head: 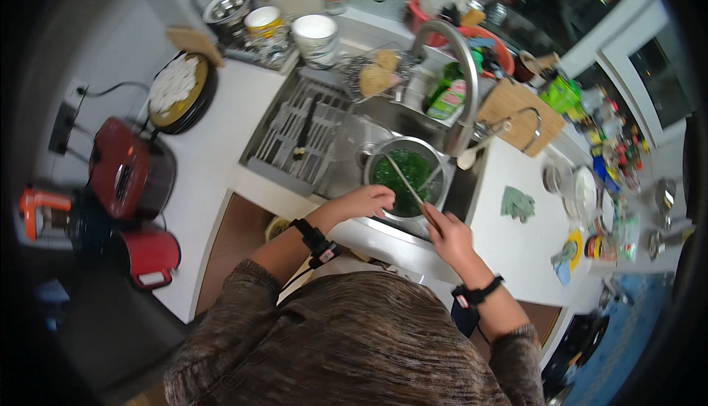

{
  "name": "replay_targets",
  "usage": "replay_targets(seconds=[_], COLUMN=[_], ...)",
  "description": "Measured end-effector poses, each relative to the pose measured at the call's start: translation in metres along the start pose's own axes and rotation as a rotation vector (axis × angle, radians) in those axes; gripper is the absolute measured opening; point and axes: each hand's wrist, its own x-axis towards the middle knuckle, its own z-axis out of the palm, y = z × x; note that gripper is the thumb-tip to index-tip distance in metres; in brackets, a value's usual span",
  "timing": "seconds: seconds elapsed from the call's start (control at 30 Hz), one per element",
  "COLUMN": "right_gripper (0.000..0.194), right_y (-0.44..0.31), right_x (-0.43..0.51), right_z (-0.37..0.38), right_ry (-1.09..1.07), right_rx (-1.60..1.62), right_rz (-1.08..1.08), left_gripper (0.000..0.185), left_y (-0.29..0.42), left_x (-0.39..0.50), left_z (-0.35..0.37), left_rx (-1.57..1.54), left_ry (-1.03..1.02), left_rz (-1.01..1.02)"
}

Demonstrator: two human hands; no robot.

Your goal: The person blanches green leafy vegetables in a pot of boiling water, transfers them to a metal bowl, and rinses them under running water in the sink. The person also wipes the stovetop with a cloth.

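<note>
In the sink (345, 176) stands a round metal pot (445, 176) filled with chopped-looking leafy greens (402, 171) in water. My right hand (453, 240), at the pot's near right side, grips a long thin utensil (404, 178) with a brown handle, likely chopsticks. Its pale shaft slants across the greens towards the pot's far left rim. My left hand (365, 202) hovers by the pot's near left rim, fingers loosely bent, with nothing visible in it. A curved metal faucet (470, 85) rises behind the pot, and a thin streak near its outlet may be water.
Left of the pot, a grey slatted rack (293, 135) spans the sink. Dish soap (447, 96) and a wire basket (359, 74) stand behind. A cutting board (520, 115) and green cloth (518, 204) lie right. A red-lidded cooker (130, 168) and red kettle (148, 256) sit left.
</note>
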Motion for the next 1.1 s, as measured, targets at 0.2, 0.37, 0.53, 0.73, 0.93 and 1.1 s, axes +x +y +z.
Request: replay_targets(seconds=[0.2,0.37,0.53,0.73,0.93,1.1], right_gripper=[0.04,0.042,0.044,0.037,0.032,0.03], right_y=[-0.039,-0.053,-0.01,0.069,0.093,0.101], right_x=[0.087,0.108,0.073,-0.033,-0.145,-0.181], right_z=[0.057,0.067,0.06,0.055,0.058,0.072], right_ry=[-0.152,-0.234,-0.226,-0.188,0.157,0.181], right_rx=[-0.052,0.244,0.303,0.353,0.296,0.297], right_rz=[0.024,-0.14,0.085,0.459,0.809,0.99], left_gripper=[0.03,0.018,0.02,0.028,0.037,0.048], left_y=[0.022,-0.01,-0.06,-0.095,-0.107,-0.074], left_x=[0.024,0.03,0.002,-0.026,-0.023,-0.012], left_z=[-0.019,-0.085,-0.15,-0.223,-0.221,-0.173], left_rx=[-0.4,-0.565,-0.308,0.795,1.026,1.091], left_ry=[0.308,0.217,0.375,0.432,0.584,0.701], left_rz=[0.2,0.035,-0.156,-0.228,-0.084,0.142])
